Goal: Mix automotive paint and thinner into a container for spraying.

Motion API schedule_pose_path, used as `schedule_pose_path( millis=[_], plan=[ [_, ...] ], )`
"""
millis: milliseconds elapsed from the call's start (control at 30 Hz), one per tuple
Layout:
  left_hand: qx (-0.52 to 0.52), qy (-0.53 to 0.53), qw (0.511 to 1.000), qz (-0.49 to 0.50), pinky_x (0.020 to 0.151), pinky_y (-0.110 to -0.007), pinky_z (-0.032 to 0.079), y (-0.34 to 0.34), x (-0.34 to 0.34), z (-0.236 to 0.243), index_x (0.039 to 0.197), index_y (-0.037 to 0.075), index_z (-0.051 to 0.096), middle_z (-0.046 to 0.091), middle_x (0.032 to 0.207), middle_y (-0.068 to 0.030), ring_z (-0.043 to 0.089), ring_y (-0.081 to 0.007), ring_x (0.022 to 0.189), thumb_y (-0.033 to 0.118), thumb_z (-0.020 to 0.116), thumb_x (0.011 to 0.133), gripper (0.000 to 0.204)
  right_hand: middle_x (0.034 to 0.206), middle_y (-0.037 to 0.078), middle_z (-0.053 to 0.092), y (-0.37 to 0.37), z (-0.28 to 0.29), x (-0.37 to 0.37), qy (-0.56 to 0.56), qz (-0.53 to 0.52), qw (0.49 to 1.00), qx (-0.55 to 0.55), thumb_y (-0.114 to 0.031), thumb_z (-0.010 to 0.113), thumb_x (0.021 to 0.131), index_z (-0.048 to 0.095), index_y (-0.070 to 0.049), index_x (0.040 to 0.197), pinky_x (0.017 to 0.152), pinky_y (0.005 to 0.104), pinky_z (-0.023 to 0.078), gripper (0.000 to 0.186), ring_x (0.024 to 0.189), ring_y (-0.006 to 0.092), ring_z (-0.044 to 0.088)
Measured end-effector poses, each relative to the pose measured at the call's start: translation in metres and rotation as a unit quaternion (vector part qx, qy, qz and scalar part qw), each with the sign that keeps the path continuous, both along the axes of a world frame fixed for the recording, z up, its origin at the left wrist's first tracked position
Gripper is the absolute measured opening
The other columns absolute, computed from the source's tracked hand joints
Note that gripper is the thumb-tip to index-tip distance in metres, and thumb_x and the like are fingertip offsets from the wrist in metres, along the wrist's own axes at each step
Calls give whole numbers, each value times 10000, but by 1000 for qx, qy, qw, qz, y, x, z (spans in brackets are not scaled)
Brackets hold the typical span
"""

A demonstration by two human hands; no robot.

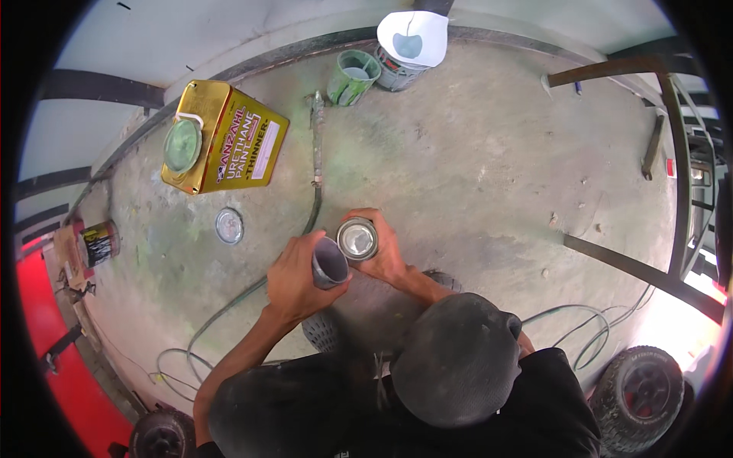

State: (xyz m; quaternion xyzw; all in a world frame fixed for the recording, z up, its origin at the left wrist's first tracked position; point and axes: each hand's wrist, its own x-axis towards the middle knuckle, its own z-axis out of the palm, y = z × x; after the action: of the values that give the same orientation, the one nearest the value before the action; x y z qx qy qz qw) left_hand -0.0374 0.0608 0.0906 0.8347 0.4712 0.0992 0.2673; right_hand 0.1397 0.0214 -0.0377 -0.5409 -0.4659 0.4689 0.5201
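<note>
My left hand (294, 276) is closed around a dark grey cup (330, 266), tilted toward the camera so its inside shows. Just to its right, my right hand (384, 253) grips a small metal can (356, 237) with a shiny silver top. A round silver lid (229, 226) lies on the concrete to the left of both hands. Behind them a hose (316, 204) runs to a long, paint-spattered fitting (318, 137) on the floor. At the upper left stands a large gold rectangular can (252, 156) with a green-stained round cap (182, 145).
A green-stained cup (351, 88) and a tub with white paper (411, 27) stand at the back wall. A steel frame (641, 273) occupies the right side, a tyre (634, 397) the lower right. Hose loops (592, 328) cross the floor. A dark tin (101, 243) sits far left.
</note>
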Motion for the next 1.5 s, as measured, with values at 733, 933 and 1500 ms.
schedule_pose_path(
  millis=[733,933,1500],
  plan=[
    [-36,-17,997,59,900,-459,566,-11,-36,-2,1382,62,523,660,1200,-180,681,-375,1072,360,947,704,853,1423,189,521,3,16,23,-47,166,985,20,9,903,638,413,-70,1430,1135,416,446,935,1361,362,527],
    [-43,15,999,8,921,-474,561,-11,-33,3,1370,79,512,647,1233,-162,643,-382,1142,310,938,663,857,1393,152,611,7,28,25,-27,209,978,-5,-10,919,638,484,-80,1382,1068,438,520,864,1296,354,605],
    [-11,25,999,-35,808,-452,586,3,-8,7,1296,51,529,685,1120,-142,700,-346,981,300,934,667,789,1190,148,681,14,35,24,-89,176,980,27,-111,955,709,555,-81,1270,901,409,579,689,1074,318,700]
  ],
)
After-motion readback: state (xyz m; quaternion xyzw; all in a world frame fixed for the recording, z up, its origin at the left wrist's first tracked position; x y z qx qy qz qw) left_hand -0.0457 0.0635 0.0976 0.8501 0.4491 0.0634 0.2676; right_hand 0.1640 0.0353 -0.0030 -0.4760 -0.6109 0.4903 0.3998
